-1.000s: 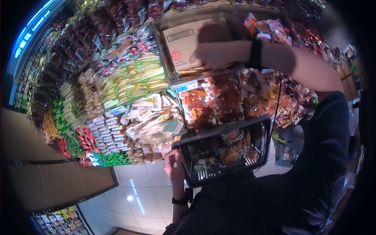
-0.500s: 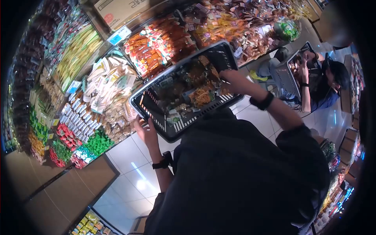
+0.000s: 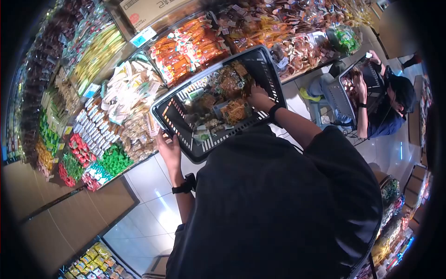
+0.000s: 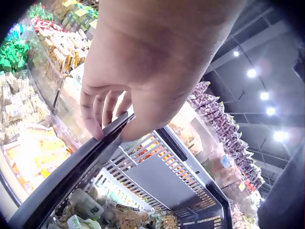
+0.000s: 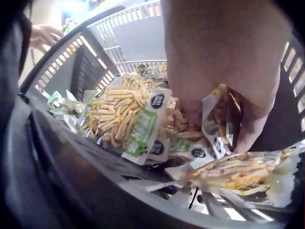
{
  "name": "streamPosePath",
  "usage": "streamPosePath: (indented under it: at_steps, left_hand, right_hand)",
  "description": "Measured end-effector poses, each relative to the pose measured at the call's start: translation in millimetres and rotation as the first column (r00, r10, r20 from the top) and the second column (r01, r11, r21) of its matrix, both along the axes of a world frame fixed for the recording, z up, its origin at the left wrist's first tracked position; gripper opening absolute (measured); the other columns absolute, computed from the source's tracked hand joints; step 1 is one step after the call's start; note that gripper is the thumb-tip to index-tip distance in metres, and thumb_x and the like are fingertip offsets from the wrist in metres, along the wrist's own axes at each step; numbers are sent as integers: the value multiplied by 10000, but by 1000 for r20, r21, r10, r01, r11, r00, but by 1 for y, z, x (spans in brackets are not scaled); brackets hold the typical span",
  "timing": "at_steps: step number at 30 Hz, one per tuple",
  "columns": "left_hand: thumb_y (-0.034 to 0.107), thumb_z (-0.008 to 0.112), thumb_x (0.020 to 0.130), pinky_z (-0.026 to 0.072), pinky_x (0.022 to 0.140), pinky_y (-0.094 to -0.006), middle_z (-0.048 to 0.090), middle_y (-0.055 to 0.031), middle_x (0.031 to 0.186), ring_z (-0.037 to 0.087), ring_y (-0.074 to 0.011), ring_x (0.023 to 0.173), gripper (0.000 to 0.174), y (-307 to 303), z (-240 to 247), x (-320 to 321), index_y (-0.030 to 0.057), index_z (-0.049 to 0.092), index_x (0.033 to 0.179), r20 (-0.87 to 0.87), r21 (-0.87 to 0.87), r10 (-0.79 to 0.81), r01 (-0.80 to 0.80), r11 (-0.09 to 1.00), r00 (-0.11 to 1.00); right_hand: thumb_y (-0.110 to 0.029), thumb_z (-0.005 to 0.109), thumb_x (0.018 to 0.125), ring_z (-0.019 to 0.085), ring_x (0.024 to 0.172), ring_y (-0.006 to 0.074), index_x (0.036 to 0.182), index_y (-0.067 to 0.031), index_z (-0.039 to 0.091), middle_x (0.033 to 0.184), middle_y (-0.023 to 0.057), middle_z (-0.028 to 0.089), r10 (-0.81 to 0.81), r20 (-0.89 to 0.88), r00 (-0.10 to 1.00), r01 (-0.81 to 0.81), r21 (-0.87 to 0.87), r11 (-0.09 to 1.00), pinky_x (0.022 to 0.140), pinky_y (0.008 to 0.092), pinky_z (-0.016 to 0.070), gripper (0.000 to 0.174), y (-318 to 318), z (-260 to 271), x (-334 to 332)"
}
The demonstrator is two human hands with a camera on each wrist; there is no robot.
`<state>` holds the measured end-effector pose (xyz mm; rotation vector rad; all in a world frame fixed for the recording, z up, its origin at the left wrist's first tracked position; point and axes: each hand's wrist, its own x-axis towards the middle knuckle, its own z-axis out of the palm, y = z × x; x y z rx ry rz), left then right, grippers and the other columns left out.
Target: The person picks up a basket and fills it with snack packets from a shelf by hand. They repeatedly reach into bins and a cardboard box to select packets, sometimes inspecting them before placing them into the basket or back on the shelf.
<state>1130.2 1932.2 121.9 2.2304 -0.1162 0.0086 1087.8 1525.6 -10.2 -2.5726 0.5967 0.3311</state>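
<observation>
A black shopping basket (image 3: pixel 270 69) spans the middle of the head view, holding several clear snack packets. My left hand (image 3: pixel 169 151) grips its left end; the left wrist view shows the fingers over the rim (image 4: pixel 71 164) and the thumb on the inner side. My right hand (image 3: pixel 260 100) reaches down into the basket's right part. In the right wrist view, its thumb and fingers pinch a small clear packet (image 5: pixel 220 119). Beside it lies a packet of pale noodle-like strips with a green and white label (image 5: pixel 138 131). Another clear packet (image 5: pixel 243 174) lies nearest the camera.
Sloping display bins run along the far side: orange-red packets (image 3: pixel 190 46), white packets (image 3: pixel 132 88), green-wrapped pieces (image 3: pixel 117 160). A cardboard box (image 3: pixel 148 11) sits above them. At right a person (image 3: pixel 395 107) with another basket (image 3: pixel 334 95) is close to the bins. Tiled floor (image 3: pixel 144 179) shows at lower left.
My right hand has come from the cardboard box in the upper bin down into the basket. The view has swung, bringing the other person into sight. My left hand stays at the basket's end.
</observation>
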Motion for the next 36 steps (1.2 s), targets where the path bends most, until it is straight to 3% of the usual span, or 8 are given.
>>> streamPosePath:
  at_steps: [9, 13, 17, 19, 22, 25, 30, 36]
  left_hand:
    - [-20, 707, 822, 550, 833, -364, 537, -187, 1297, 589, -314, 1085, 785, -28, 35, -6, 30, 349, 1519, 308, 200, 18, -83, 976, 951]
    - [172, 751, 908, 568, 918, -372, 483, -200, 1423, 574, -278, 1221, 704, -77, 97, -17, 6, 388, 1488, -183, -341, -241, 168, 925, 953]
    - [279, 687, 970, 417, 1104, -436, 381, -183, 1542, 360, -296, 1439, 910, -123, 128, -23, 32, 70, 1591, -145, -697, -649, 389, 603, 747]
    - [237, 621, 1015, 425, 1072, -373, 443, -136, 1475, 443, -227, 1346, 722, -131, 125, -21, 30, 197, 1561, -137, -814, -644, 285, 506, 753]
    - [212, 487, 1078, 426, 1041, -319, 566, -102, 1324, 533, -149, 1203, 391, -124, 128, -14, 28, 463, 1423, -123, -879, -388, 81, 471, 914]
    - [212, 481, 1079, 534, 878, -273, 705, -76, 1126, 666, -117, 1001, 319, -92, 145, -11, -10, 602, 1273, -253, -902, -321, -103, 419, 913]
    - [123, 607, 1019, 564, 792, -261, 723, -76, 1084, 686, -100, 918, 249, -75, 170, -20, -21, 621, 1222, -213, -891, -137, -135, 434, 968]
    - [35, 666, 965, 550, 780, -240, 716, -77, 1036, 675, -101, 923, 259, -74, 178, -23, -3, 585, 1207, -84, -824, 60, -104, 557, 995]
  right_hand:
    - [-57, 620, 829, 688, 771, 452, 1086, 57, 563, 791, 268, 687, -47, 249, 967, 81, -127, 989, 748, 517, 568, 287, -16, 48, 3]
    - [-93, 644, 873, 673, 741, 444, 1017, 27, 570, 789, 265, 664, -140, 579, 803, -90, 351, 932, 634, 491, 519, 202, 24, 168, -12]
    - [-108, 658, 875, 683, 862, 411, 1361, -12, 529, 1014, 270, 672, 117, 575, 809, -317, 261, 912, 718, 430, 548, 512, 91, 274, -14]
    - [-164, 697, 858, 636, 1086, 421, 1417, -9, 490, 1325, 277, 570, 369, 688, 625, -445, -73, 892, 897, 437, 543, 615, 120, 276, -14]
    - [-235, 775, 804, 508, 1275, 431, 1509, -24, 393, 1528, 250, 383, 453, 687, 568, -636, 18, 772, 1069, 472, 445, 829, 133, 304, -18]
    - [-203, 823, 764, 544, 1177, 366, 1341, -26, 539, 1374, 196, 507, 443, 727, 524, -616, -35, 787, 978, 428, 473, 666, 132, 330, -8]
    - [-111, 783, 867, 576, 764, 59, 1140, -12, 590, 1010, 57, 632, 94, 539, 837, -495, 672, 551, 638, 229, 478, 348, 151, 330, 17]
    - [-53, 726, 913, 545, 820, 28, 934, -23, 560, 935, 13, 594, 19, 357, 934, -338, 864, 373, 691, 230, 461, 170, 162, 319, 23]
